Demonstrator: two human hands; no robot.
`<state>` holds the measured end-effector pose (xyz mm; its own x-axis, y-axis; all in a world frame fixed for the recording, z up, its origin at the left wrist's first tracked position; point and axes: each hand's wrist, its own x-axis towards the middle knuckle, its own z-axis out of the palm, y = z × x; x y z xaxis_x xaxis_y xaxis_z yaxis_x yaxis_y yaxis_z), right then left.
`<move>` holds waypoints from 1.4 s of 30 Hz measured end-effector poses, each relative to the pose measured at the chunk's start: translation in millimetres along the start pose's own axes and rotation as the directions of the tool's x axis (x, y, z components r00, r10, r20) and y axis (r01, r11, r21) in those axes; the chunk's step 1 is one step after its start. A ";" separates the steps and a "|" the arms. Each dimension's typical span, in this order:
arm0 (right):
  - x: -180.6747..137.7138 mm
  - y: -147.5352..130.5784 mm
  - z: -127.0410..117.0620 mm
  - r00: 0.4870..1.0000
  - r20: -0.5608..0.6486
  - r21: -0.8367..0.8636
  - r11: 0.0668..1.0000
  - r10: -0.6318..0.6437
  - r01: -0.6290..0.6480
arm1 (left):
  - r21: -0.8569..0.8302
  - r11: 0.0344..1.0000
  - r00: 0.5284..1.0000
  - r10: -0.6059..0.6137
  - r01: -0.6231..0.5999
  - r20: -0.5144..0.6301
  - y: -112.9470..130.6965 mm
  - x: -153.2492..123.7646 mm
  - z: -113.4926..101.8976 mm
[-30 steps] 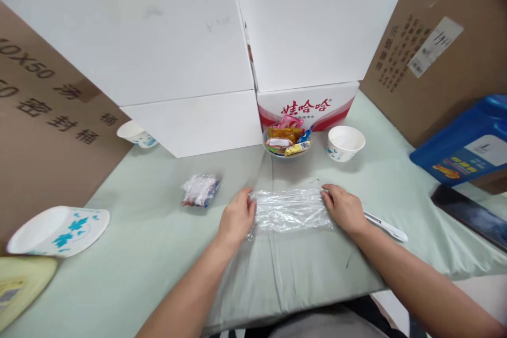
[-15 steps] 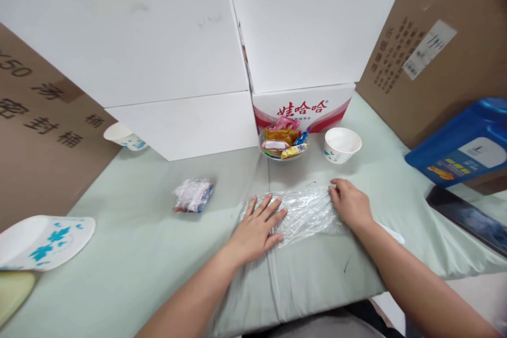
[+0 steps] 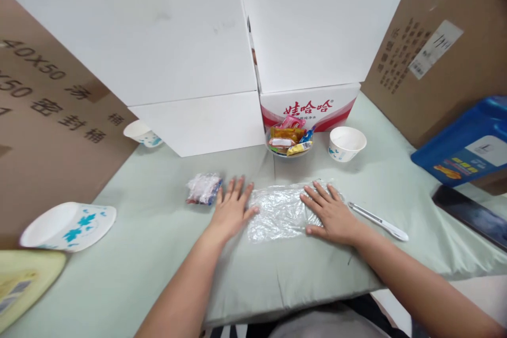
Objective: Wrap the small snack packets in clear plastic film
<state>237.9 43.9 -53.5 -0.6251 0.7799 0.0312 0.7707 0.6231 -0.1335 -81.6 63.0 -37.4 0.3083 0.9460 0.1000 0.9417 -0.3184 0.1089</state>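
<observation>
Clear plastic bag lies flat mid-bench.
Left hand palm down at its left edge, fingers apart.
Right hand presses its right end, fingers apart.
Smoothing looks mostly done; wrinkles left mid-bag.
Small packet just beside left hand.

The left hand was slid off the plastic bag to its 9 o'clock edge; the right hand was laid flat on its 3 o'clock end.

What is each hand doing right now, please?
Left hand: open, flat at the left edge of the clear plastic bag.
Right hand: open, flat on it.
</observation>
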 end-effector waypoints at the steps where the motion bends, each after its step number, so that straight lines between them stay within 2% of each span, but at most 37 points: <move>1: -0.5 0.6 0.1 1.000 -0.006 -0.005 1.000 -0.003 0.003 | -0.028 0.999 0.998 -0.022 0.020 -0.064 -0.7 -0.3 -5.9; 3: -0.6 0.0 0.8 1.000 -0.021 -0.015 1.000 -0.014 0.014 | -0.155 0.983 0.991 0.083 -0.098 -0.104 6.7 -2.3 -17.1; 5: -0.3 -0.7 2.2 0.999 -0.025 -0.025 0.999 -0.022 0.021 | -0.329 0.896 0.950 0.312 -0.296 -0.007 20.2 -5.7 -24.5; 7: -1.6 1.4 3.0 1.000 -0.016 -0.041 0.999 -0.010 0.009 | -0.442 0.821 0.887 0.448 -0.361 0.108 31.3 -8.9 -26.8; 8: -3.6 3.8 2.7 1.000 -0.010 -0.054 0.999 0.006 -0.006 | -0.459 0.816 0.877 0.459 -0.351 0.146 34.1 -10.0 -26.4; 10: -11.1 10.2 -0.2 0.997 -0.017 -0.090 0.993 0.072 -0.073 | -0.451 0.836 0.889 0.424 -0.312 0.171 33.8 -11.0 -24.5; 13: -30.0 16.5 -10.7 0.983 -0.093 -0.139 0.976 0.157 -0.169 | -0.452 0.841 0.895 0.410 -0.295 0.177 25.8 -10.7 -23.7; 15: -44.9 15.0 -18.6 0.985 -0.137 -0.135 0.983 0.108 -0.127 | -0.461 0.833 0.888 0.424 -0.307 0.175 21.4 -11.0 -26.0; 18: -65.2 8.1 -23.6 0.990 -0.142 -0.056 0.998 -0.007 -0.001 | -0.475 0.815 0.881 0.449 -0.333 0.152 18.4 -12.6 -31.4; 22: -80.9 5.5 -16.5 0.977 -0.204 0.077 0.996 0.062 -0.048 | -0.523 0.782 0.887 0.450 -0.338 0.100 15.6 -13.4 -36.2; 25: -82.7 7.8 -13.7 0.959 -0.264 0.154 0.986 0.099 -0.060 | -0.588 0.766 0.920 0.382 -0.260 0.091 11.9 -10.9 -35.6; 27: -79.7 8.7 -16.0 0.940 -0.306 0.220 0.972 0.152 -0.085 | -0.614 0.774 0.956 0.275 -0.156 0.104 9.4 -8.4 -32.8; 29: -73.2 9.5 -20.3 0.904 -0.340 0.306 0.940 0.259 -0.155 | -0.623 0.781 0.985 0.141 -0.050 0.098 7.9 -5.9 -28.3; 32: -56.8 13.7 -25.7 0.835 -0.341 0.420 0.864 0.432 -0.276 | -0.636 0.770 0.998 -0.022 0.056 0.061 7.3 -2.8 -19.2; 34: -42.5 19.0 -26.4 0.803 -0.333 0.449 0.832 0.495 -0.327 | -0.631 0.769 0.994 -0.100 0.104 0.042 7.4 -1.0 -12.9; 38: -15.6 29.5 -17.1 0.781 -0.374 0.334 0.858 0.500 -0.390 | -0.557 0.813 0.978 -0.209 0.168 -0.009 7.9 2.6 -2.9; 42: -2.9 32.1 -0.5 0.788 -0.382 0.131 0.873 0.483 -0.471 | -0.389 0.897 0.971 -0.238 0.212 -0.018 9.7 6.3 3.1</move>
<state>264.5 61.7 -57.4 -0.0736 0.9380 0.3388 0.9505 0.1688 -0.2610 -70.1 66.1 -38.8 0.0729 0.9933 0.0893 0.8573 -0.1082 0.5032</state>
